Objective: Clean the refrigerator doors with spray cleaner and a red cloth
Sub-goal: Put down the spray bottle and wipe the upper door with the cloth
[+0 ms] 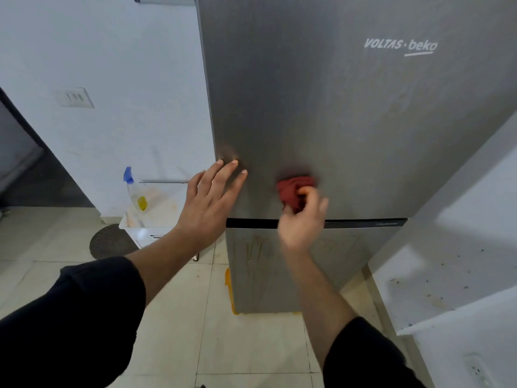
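Bunched red cloth (293, 190) pressed against smeared grey door (349, 121).

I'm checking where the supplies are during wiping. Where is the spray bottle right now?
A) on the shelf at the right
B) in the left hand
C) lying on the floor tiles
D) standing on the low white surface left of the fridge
D: the spray bottle stands upright on the low white surface left of the fridge, while the left hand is open and empty and the right hand holds the red cloth.
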